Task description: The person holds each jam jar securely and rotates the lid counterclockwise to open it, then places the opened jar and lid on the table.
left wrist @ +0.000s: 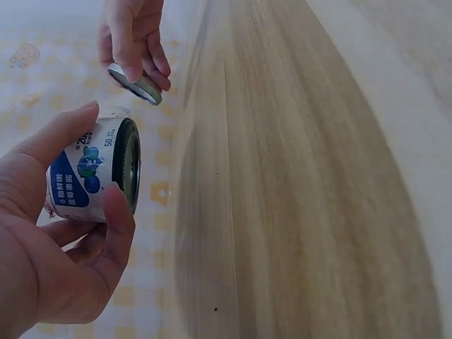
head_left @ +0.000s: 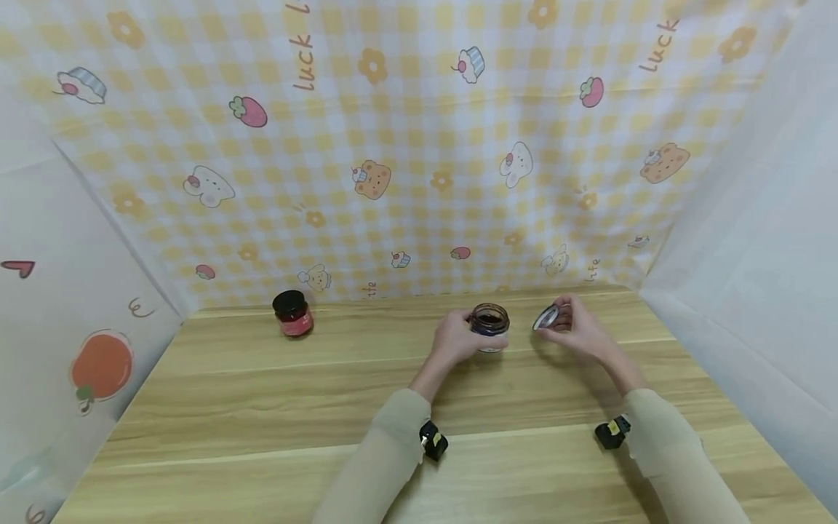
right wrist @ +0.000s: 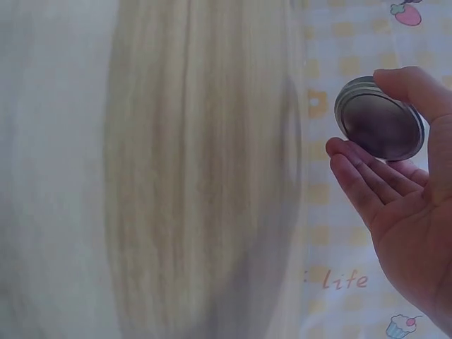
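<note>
My left hand [head_left: 455,338] grips an open glass jar [head_left: 489,321] of dark contents, thumb on one side and fingers on the other. The jar's white and blue label [left wrist: 86,169] carries a picture of blueberries. Its mouth faces up in the head view, and its base shows in the left wrist view, off the table. To the right of the jar, my right hand [head_left: 580,331] pinches a round metal lid [head_left: 546,317] by its edge, tilted and apart from the jar. In the right wrist view the lid [right wrist: 379,123] sits between the thumb and the fingertips.
A second jar [head_left: 293,314], with a black lid and a red label, stands at the back left of the wooden table [head_left: 275,415]. Behind the table hangs a yellow checked cloth [head_left: 419,131]. White walls [head_left: 753,240] close off both sides.
</note>
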Demonstrator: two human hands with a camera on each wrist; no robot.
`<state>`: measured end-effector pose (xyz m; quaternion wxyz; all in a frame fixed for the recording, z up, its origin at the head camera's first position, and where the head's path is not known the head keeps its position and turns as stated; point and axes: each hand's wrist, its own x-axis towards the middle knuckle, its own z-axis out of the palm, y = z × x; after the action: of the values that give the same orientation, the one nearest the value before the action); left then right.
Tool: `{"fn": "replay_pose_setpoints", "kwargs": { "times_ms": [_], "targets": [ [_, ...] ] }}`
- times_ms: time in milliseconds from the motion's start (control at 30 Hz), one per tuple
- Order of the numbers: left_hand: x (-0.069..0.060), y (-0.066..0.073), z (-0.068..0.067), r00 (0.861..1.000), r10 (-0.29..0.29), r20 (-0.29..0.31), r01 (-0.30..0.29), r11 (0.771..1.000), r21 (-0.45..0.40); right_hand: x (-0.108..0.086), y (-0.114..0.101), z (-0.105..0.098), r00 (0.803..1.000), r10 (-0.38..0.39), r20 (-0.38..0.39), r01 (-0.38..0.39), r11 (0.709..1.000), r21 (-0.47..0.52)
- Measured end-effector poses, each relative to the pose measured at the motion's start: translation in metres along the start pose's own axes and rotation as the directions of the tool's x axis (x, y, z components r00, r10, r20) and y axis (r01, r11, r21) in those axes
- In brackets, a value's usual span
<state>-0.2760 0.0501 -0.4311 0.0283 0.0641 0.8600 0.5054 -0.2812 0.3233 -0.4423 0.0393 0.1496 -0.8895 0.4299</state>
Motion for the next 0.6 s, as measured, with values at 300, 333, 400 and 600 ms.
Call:
{"fn": "replay_pose_setpoints", "kwargs": {
  "times_ms": [300, 333, 400, 600],
  "targets": [
    [0.01, -0.001, 0.008, 1.0, -0.022, 0.004, 0.022, 1.0, 0.0, 0.003, 0.005, -0.002, 0.999, 0.05, 0.006, -0.05, 0.999, 0.021],
    [0.011, -0.001, 0.009, 1.0, -0.021, 0.005, 0.021, 1.0, 0.002, 0.004, 0.005, -0.003, 0.998, 0.055, 0.007, -0.055, 0.998, 0.015],
    [0.012, -0.002, 0.011, 1.0, -0.013, 0.007, 0.013, 1.0, 0.002, 0.004, 0.006, -0.004, 0.998, 0.067, 0.009, -0.067, 0.998, 0.014],
    [0.015, -0.002, 0.016, 1.0, 0.013, 0.028, -0.013, 1.0, -0.008, 0.005, 0.013, -0.006, 0.996, 0.092, 0.01, -0.092, 0.996, 0.014]
  ]
}}
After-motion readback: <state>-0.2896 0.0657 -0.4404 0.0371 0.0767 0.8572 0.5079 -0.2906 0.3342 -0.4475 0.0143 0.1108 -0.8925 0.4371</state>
